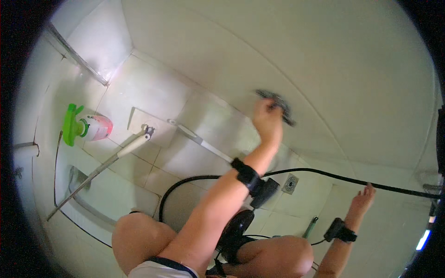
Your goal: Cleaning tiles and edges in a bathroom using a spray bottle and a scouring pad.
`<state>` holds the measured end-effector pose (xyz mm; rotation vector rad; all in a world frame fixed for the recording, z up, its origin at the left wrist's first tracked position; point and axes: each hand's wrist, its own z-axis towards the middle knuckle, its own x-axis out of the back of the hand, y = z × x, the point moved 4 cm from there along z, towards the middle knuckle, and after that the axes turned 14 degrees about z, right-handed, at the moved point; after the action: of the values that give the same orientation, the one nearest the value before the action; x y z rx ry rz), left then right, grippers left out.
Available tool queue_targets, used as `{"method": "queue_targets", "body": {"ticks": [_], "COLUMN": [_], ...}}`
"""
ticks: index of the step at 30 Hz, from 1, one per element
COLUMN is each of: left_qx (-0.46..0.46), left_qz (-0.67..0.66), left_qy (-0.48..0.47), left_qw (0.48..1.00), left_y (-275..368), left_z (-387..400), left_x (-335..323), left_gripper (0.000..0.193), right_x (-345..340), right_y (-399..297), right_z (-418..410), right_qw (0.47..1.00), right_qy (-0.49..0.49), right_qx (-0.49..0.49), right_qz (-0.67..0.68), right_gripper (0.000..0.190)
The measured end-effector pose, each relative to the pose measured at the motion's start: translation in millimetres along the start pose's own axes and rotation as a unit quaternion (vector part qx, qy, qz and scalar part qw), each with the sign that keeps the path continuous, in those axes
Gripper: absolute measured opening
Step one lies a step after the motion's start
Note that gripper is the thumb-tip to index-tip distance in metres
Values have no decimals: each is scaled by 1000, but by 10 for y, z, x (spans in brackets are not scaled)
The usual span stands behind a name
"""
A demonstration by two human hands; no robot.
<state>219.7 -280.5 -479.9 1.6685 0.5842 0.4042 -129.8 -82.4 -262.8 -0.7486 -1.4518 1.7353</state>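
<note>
My left hand (269,121) is closed around a dark scrubbing brush (285,110), blurred by motion. The brush is held against the pale wall (313,69), low down near the floor. My left arm crosses the middle of the view, with a black strap and device (255,184) on the wrist. At the lower right my right hand (363,201) is raised by the wall, fingers somewhat apart. Its fingertips overlap the black hose (323,173); whether they press on it or on the wall behind is unclear. Another strapped device (339,231) sits on my right wrist.
A spray bottle (99,128) with a green trigger lies on the tiled floor (205,107). Beside it rests a flat mop head (165,130) with a long handle (104,166). A white pole (215,151), a floor drain (289,183) and a green-handled tool (310,227) are nearby.
</note>
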Motion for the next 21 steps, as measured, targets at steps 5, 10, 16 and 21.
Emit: {"method": "queue_targets", "body": {"ticks": [5, 10, 16, 21], "left_qx": [28, -99, -95, -58], "left_qz": [-73, 2, 87, 21], "left_qy": [155, 159, 64, 147], "left_qw": [985, 982, 990, 987], "left_y": [340, 494, 596, 642], "left_z": [1548, 803, 26, 1603], "left_x": [1036, 550, 145, 873], "left_gripper": [17, 26, 43, 50], "right_x": [91, -463, -648, -656], "right_y": [-864, -1031, -792, -708], "right_z": [414, 198, 243, 197], "right_qw": [993, 994, 990, 990], "right_qy": [-75, -44, -73, -83], "right_qx": [75, 96, 85, 85], "right_qz": [-51, 9, 80, 77], "right_gripper": [46, 41, 35, 30]}}
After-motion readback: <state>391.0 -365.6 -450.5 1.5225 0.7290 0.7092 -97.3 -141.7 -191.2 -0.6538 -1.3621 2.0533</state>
